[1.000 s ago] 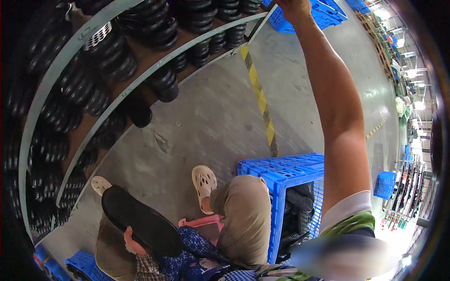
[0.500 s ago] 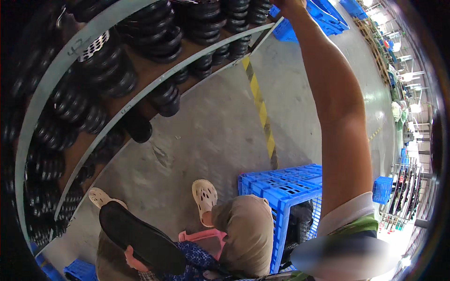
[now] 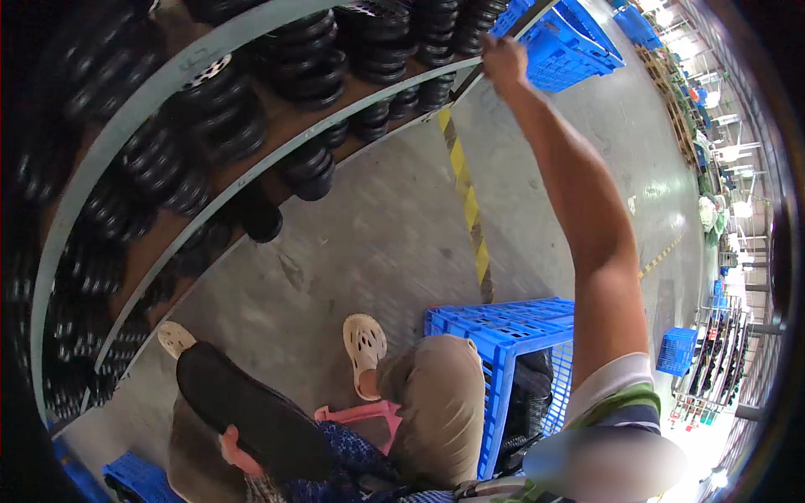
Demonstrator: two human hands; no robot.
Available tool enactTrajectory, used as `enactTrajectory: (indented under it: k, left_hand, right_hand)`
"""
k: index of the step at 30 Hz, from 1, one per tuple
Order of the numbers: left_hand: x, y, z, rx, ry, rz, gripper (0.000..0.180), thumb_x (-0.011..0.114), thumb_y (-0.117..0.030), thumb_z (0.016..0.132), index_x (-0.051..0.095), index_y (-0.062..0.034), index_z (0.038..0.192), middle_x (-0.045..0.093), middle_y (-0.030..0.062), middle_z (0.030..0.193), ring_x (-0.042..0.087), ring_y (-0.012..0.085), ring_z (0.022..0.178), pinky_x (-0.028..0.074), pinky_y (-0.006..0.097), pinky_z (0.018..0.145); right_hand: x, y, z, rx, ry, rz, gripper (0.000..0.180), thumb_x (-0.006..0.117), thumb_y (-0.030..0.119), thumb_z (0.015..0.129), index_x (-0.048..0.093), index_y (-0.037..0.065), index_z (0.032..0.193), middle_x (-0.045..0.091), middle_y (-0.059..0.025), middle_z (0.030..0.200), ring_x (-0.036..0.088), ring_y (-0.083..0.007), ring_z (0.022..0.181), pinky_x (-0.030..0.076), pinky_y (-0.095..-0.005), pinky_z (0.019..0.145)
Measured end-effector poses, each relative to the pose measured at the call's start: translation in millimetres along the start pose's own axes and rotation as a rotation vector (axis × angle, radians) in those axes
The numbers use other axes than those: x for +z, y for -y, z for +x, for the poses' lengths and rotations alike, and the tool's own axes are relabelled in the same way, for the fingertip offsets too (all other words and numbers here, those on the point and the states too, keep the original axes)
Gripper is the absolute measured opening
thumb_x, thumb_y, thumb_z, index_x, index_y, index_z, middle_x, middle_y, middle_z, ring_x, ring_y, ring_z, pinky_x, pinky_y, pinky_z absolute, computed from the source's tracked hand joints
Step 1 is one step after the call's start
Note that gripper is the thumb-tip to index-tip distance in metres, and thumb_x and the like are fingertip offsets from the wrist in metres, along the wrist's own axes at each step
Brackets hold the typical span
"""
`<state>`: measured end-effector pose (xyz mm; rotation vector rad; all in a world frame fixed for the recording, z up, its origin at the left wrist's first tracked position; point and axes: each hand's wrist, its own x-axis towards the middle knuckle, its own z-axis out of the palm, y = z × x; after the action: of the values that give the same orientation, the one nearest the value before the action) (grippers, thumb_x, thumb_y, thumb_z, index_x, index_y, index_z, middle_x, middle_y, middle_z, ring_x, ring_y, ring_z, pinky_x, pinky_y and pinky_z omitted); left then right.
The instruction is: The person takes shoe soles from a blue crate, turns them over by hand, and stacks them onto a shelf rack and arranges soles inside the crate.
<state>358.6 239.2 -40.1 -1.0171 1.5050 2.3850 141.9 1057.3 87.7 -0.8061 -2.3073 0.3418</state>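
Note:
My left hand (image 3: 239, 453), low at the left, is closed around the edge of a long black shoe sole (image 3: 243, 411). The sole lies slanted over my left knee and the blue patterned apron (image 3: 348, 453). Whether it is a single sole or a stack, I cannot tell. My right arm stretches far forward and up. Its hand (image 3: 506, 63) is curled at the grey metal shelf post (image 3: 530, 18), beside a shelf corner. Part of the right sleeve (image 3: 616, 394) is covered by a blurred patch.
Curved-looking shelves (image 3: 210, 201) with stacked black soles (image 3: 306, 63) fill the left. An open blue crate (image 3: 503, 335) holding black items lies beside my right knee. More blue crates (image 3: 570, 50) stand beyond the post. Yellow-black tape (image 3: 465, 193) marks the floor. A pink stool (image 3: 360, 412) shows between my legs.
My right hand has come lower into view, onto the shelf post. The view has shifted slightly, so shelves and crates sit differently. My left hand keeps its hold on the shoe sole.

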Motion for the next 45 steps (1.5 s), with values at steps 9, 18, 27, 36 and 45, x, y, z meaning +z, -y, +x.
enactTrajectory:
  k: [9, 18, 27, 36, 45]
  left_hand:
    - [128.5, -45.7, -85.8, -0.341, 0.408, -0.248, 0.053, 0.056, -0.024, 0.087, 0.049, 0.0061, 0.129, 0.058, 0.0192, 0.126, 0.055, 0.0337, 0.117, 0.041, 0.044, 0.104]
    - [131.8, -57.7, -104.0, -0.264, 0.615, -0.246, 0.049, 0.058, -0.018, 0.085, 0.05, 0.0033, 0.129, 0.06, 0.0169, 0.122, 0.06, 0.03, 0.11, 0.047, 0.041, 0.097]
    - [104.8, -76.2, -108.6, -0.289, 0.772, 0.005, 0.047, 0.069, -0.009, 0.079, 0.054, 0.0036, 0.122, 0.065, 0.015, 0.107, 0.066, 0.0267, 0.096, 0.054, 0.039, 0.084]
    - [106.5, -72.3, -115.4, -0.515, 0.861, 0.045, 0.041, 0.061, -0.02, 0.085, 0.058, 0.0027, 0.119, 0.067, 0.0142, 0.107, 0.067, 0.0262, 0.094, 0.053, 0.037, 0.087]
    - [102.7, -69.0, -101.0, -0.212, 0.71, -0.176, 0.04, 0.047, -0.03, 0.093, 0.06, -0.0002, 0.117, 0.065, 0.0125, 0.115, 0.061, 0.0268, 0.106, 0.046, 0.04, 0.097]
  right_hand:
    - [-165.8, 219.0, -317.2, -0.095, 1.055, 0.606, 0.029, 0.065, 0.02, 0.087, 0.06, 0.0, 0.108, 0.065, -0.0128, 0.083, 0.063, -0.0211, 0.068, 0.05, -0.0341, 0.063]
    - [-229.1, 262.1, -475.3, 0.189, 1.238, 0.836, 0.038, 0.06, 0.025, 0.096, 0.056, -0.005, 0.118, 0.062, -0.0066, 0.084, 0.059, -0.0122, 0.074, 0.049, -0.0285, 0.067]
    - [-227.8, 301.6, -433.2, 0.129, 0.918, 0.917, 0.05, 0.06, 0.025, 0.096, 0.044, 0.002, 0.137, 0.062, -0.005, 0.092, 0.057, -0.0107, 0.079, 0.047, -0.0268, 0.071]
    - [-208.9, 276.3, -412.9, 0.192, 1.017, 0.751, 0.028, 0.059, 0.017, 0.093, 0.057, 0.0, 0.115, 0.061, -0.006, 0.079, 0.054, -0.0109, 0.056, 0.044, -0.0261, 0.045]
    - [-263.1, 238.9, -519.0, 0.863, 0.644, 1.285, 0.033, 0.048, 0.007, 0.092, 0.044, 0.0, 0.124, 0.06, -0.0119, 0.09, 0.061, -0.023, 0.054, 0.051, -0.0344, 0.047]
